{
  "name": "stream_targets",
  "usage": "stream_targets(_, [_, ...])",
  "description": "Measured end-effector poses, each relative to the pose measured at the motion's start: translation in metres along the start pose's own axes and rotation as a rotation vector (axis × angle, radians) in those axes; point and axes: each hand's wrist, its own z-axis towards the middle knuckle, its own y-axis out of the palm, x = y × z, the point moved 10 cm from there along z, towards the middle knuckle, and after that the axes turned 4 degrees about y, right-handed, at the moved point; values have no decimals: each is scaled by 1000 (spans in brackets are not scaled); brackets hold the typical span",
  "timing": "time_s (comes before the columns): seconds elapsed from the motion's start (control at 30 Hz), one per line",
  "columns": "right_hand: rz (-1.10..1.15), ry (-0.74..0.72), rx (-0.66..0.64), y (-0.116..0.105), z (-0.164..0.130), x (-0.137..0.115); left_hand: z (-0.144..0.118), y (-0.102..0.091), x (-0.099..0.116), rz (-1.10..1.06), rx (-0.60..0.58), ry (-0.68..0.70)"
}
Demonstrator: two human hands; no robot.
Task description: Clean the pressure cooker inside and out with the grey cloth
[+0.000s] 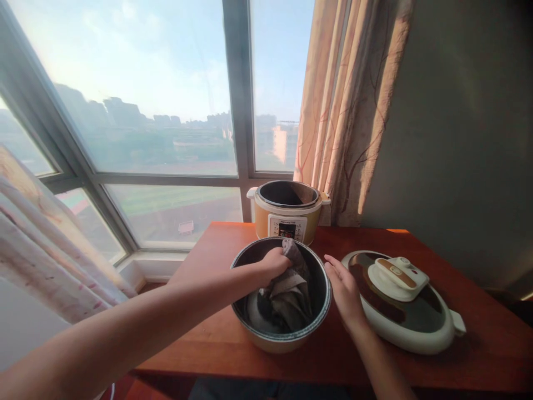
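Note:
A dark inner pot (278, 341) with a pale speckled rim stands near the front of the table. My left hand (275, 264) reaches over its left rim and is closed on a grey-brown cloth (287, 289). Most of the cloth lies bunched inside the pot, while one end sticks up above my fingers. My right hand (343, 289) is beside the pot's right wall, fingers stretched out and holding nothing. Whether its palm touches the pot I cannot tell. Behind the pot stands the cooker body (266, 219), tan and white with a control panel, its top uncovered.
To the right, a large oval cooker lid (410, 341) with a white handle lies on the reddish wooden table (208, 294). Windows (166, 128) fill the left and back. A patterned curtain (333, 100) hangs behind the cooker, and another curtain (45, 250) hangs at left.

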Motion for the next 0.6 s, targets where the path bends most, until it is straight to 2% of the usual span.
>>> stream_targets(0.13, [-41, -2, 47, -14, -35, 2, 0, -6, 0, -10, 2, 24])
stream_targets(0.33, [28, 85, -66, 9, -83, 12, -2, 11, 21, 172, -22, 123])
stream_targets(0.47, [59, 90, -54, 13, -86, 10, -6, 27, 27, 271, -59, 138])
stream_targets(0.53, [56, 89, -46, 12, -83, 8, -14, 37, 33, 384, -124, 191])
stream_targets(0.6, [76, 98, -39, 9, -77, 7, -26, 49, 39, 559, -237, 271])
